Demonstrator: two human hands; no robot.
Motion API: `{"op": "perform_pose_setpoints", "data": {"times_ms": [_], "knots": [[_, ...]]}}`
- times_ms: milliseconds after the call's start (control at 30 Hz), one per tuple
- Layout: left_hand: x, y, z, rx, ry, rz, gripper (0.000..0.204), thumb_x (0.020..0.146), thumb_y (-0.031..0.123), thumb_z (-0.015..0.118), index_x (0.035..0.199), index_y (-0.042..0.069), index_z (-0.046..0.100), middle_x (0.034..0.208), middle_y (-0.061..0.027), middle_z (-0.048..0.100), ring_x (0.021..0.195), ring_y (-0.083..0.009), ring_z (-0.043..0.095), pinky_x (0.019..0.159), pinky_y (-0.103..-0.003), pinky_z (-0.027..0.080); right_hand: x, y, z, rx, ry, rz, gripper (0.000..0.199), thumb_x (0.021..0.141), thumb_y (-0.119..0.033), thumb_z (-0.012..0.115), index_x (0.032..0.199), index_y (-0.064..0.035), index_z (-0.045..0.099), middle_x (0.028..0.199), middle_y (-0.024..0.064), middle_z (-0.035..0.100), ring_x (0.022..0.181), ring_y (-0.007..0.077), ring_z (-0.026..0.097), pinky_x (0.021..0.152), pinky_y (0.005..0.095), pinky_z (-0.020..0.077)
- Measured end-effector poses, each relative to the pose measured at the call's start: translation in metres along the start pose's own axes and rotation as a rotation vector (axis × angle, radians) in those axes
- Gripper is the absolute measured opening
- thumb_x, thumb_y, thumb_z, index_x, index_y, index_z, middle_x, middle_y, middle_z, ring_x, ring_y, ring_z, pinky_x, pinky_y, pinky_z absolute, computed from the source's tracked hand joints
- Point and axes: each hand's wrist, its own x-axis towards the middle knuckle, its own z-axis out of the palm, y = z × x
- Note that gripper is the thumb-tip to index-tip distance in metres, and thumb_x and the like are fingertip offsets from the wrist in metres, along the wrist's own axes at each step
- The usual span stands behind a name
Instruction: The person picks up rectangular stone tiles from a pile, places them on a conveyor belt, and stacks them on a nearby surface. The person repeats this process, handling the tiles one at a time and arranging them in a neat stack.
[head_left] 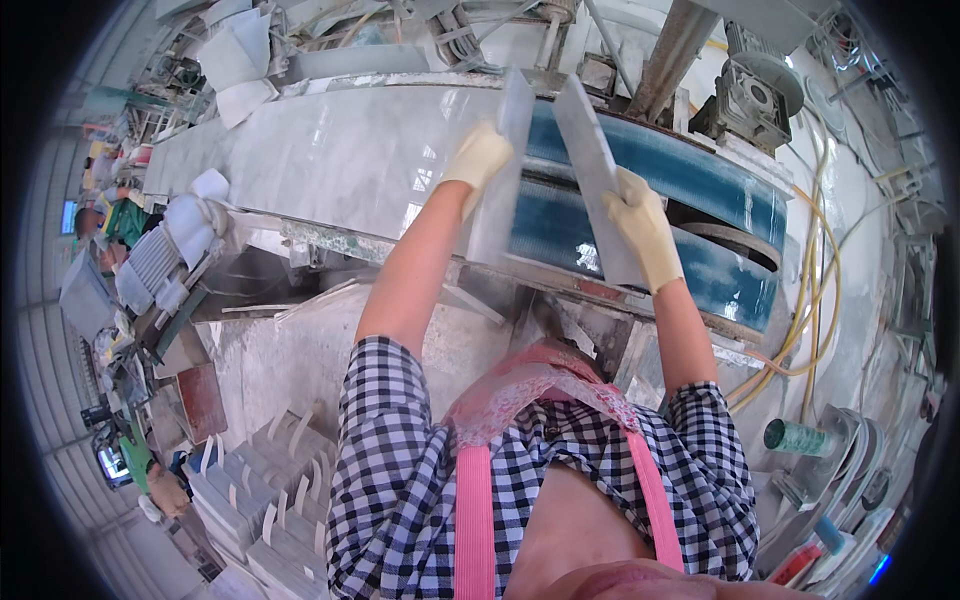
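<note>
My left hand [482,155]: cream-gloved, fingers partly closed on a thin, pale-grey rectangular slab [508,165], tips hidden.
My right hand [645,222]: cream-gloved, fingers bent round the edge of a second thin, grey-white slab [592,175].
Slabs: upright, apart, at the glossy blue belts [725,180].

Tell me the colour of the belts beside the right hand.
The belts are blue, clearest in the head view.

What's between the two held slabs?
Blue belting, split lengthwise by a dark slot, shows between the left slab and the right slab in the head view; no loose item visible.
</note>
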Motion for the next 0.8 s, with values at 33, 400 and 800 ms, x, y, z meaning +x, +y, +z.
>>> {"op": "perform_pose_setpoints", "data": {"times_ms": [33, 400, 800], "knots": [[-0.009, -0.002, -0.001, -0.312, 0.008, -0.070, 0.039, 0.078, 0.012, 0.051, 0.110, -0.008, 0.060, 0.104, -0.0348, 0.065, 0.102, -0.0467, 0.064, 0.084, -0.045, 0.051, 0.006, -0.004, 0.006, 0.042, 0.009, -0.063, 0.039, 0.083, -0.020, 0.064, 0.120, -0.0056, 0.061, 0.093, 0.0265, 0.067, 0.092, 0.0439, 0.065, 0.081, 0.0486, 0.0504], [-0.025, 0.012, 0.060, -0.384, 0.091, 0.039, 0.042, 0.091, 0.024, 0.053, 0.119, -0.007, 0.058, 0.108, -0.0280, 0.067, 0.103, -0.0401, 0.066, 0.090, -0.044, 0.049, 0.012, -0.022, 0.018, -0.042, 0.042, -0.206, 0.043, 0.088, -0.035, 0.060, 0.120, -0.0063, 0.061, 0.100, 0.0262, 0.067, 0.095, 0.0445, 0.064, 0.083, 0.0512, 0.0505], [0.011, -0.038, 0.039, 0.742, 0.094, -0.165, 0.114, 0.070, 0.055, 0.082, 0.155, 0.006, 0.024, 0.153, -0.0219, 0.033, 0.140, -0.0410, 0.029, 0.105, -0.063, 0.030, -0.004, -0.048, 0.020, -0.309, -0.118, -0.049, 0.063, 0.091, -0.025, 0.058, 0.145, -0.0024, 0.036, 0.102, 0.0246, 0.068, 0.091, 0.0426, 0.067, 0.081, 0.0516, 0.0526]]}}
